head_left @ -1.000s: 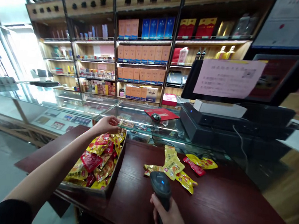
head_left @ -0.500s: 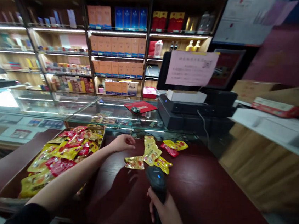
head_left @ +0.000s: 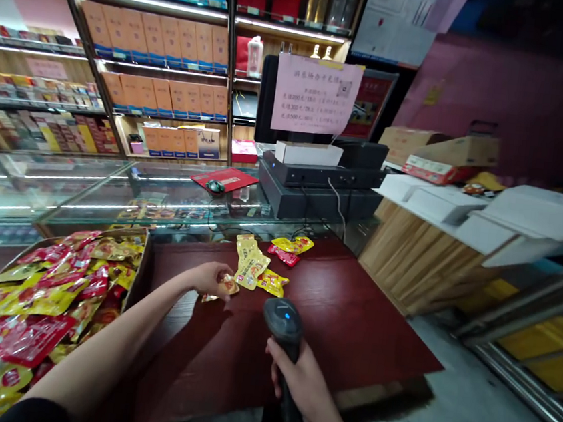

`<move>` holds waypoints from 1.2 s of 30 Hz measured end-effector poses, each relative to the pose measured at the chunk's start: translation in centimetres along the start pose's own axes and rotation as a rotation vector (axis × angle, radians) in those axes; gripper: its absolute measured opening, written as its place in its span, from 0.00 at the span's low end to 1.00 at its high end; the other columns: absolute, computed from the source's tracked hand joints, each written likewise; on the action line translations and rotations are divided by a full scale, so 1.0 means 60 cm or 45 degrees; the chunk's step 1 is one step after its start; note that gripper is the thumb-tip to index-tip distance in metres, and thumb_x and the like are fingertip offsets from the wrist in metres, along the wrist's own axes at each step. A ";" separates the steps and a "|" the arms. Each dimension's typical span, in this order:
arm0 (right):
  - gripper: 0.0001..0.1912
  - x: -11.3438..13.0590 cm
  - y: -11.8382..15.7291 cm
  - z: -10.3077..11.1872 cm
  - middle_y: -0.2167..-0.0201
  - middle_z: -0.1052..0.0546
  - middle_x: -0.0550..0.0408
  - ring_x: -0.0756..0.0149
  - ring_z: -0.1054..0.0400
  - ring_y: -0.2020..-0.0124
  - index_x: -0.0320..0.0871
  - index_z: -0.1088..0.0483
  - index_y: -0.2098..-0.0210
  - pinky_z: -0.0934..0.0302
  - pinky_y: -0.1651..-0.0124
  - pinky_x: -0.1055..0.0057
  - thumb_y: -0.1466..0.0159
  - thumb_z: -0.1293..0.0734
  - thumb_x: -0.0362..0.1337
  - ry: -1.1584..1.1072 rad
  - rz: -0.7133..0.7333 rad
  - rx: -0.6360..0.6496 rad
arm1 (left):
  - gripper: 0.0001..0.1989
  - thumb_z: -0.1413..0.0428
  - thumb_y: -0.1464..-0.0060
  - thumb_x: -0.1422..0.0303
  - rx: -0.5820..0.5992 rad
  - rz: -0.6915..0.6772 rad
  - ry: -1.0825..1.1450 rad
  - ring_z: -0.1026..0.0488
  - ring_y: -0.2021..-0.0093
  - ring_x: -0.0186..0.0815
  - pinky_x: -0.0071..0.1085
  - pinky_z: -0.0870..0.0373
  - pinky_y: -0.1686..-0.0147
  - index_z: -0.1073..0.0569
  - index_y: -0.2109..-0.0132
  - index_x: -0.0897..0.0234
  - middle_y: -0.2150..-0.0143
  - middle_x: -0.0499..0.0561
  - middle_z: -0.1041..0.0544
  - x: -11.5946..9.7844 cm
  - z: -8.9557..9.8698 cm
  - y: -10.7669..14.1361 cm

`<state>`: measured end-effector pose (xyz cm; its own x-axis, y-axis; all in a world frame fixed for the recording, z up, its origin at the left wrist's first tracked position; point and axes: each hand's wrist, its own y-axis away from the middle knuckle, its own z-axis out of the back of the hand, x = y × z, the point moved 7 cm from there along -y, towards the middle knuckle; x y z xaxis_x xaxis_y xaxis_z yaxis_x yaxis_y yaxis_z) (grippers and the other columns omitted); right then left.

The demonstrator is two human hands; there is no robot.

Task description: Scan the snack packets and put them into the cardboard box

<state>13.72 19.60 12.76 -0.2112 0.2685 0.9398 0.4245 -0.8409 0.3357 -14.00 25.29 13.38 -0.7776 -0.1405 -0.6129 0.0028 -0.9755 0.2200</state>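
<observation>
My right hand (head_left: pixel 297 374) is wrapped round the handle of a black barcode scanner (head_left: pixel 284 320), whose head shows a small blue light. My left hand (head_left: pixel 210 277) reaches over the dark red table with its fingers closed on a gold snack packet (head_left: pixel 229 285), partly hidden by the fingers. Just right of that hand lie pale yellow snack packets (head_left: pixel 250 261), overlapping, and a bright yellow packet (head_left: pixel 273 282). Farther back, a yellow packet (head_left: pixel 294 244) rests against a red packet (head_left: pixel 284 255). Under my left forearm stands a box (head_left: pixel 138 276) heaped with red and yellow packets.
Behind the table (head_left: pixel 351 312) runs a glass display counter (head_left: pixel 173 193) with a mouse (head_left: pixel 215 186) on a red mat. A monitor (head_left: pixel 267 95) with a taped paper sheet stands there. White boxes (head_left: pixel 443 204) sit at the right. Stocked shelves (head_left: pixel 176 65) fill the back wall.
My left hand has come down onto the gold packet and closed its fingers on it. The view has swung to the right. The scanner stays in my right hand.
</observation>
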 end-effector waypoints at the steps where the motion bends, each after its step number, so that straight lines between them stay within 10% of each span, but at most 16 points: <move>1: 0.29 0.001 -0.001 -0.001 0.85 0.32 0.66 0.75 0.40 0.86 0.41 0.37 0.62 0.45 0.83 0.78 0.45 0.33 0.61 0.002 0.008 0.005 | 0.39 0.30 0.73 0.55 0.019 0.000 -0.126 0.26 0.56 0.44 0.33 0.32 0.57 0.25 0.48 0.60 0.58 0.52 0.24 0.001 0.002 0.009; 8: 0.27 0.008 -0.006 -0.018 0.84 0.32 0.65 0.74 0.39 0.86 0.41 0.37 0.62 0.44 0.83 0.78 0.43 0.33 0.60 0.023 0.059 0.031 | 0.34 0.33 0.68 0.66 0.022 0.048 -0.465 0.26 0.55 0.49 0.36 0.31 0.58 0.28 0.48 0.60 0.54 0.57 0.25 -0.019 0.005 0.035; 19: 0.26 0.028 0.001 -0.040 0.85 0.33 0.66 0.75 0.41 0.86 0.41 0.37 0.61 0.44 0.83 0.78 0.43 0.32 0.58 0.010 0.089 0.075 | 0.29 0.32 0.62 0.67 0.207 0.042 1.051 0.24 0.63 0.37 0.31 0.28 0.64 0.29 0.50 0.65 0.58 0.53 0.21 -0.021 0.004 0.024; 36: 0.24 0.094 -0.014 -0.108 0.86 0.33 0.66 0.74 0.41 0.88 0.39 0.35 0.57 0.45 0.86 0.79 0.40 0.33 0.54 -0.017 0.257 0.164 | 0.29 0.28 0.65 0.61 0.091 0.043 1.269 0.23 0.69 0.32 0.26 0.27 0.68 0.20 0.54 0.67 0.61 0.56 0.18 -0.035 -0.023 0.001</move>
<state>6.47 18.80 17.38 -0.0992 0.1083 0.9892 0.5660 -0.8115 0.1456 -11.48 25.31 13.62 0.1047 -0.2779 -0.9549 -0.0483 -0.9604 0.2743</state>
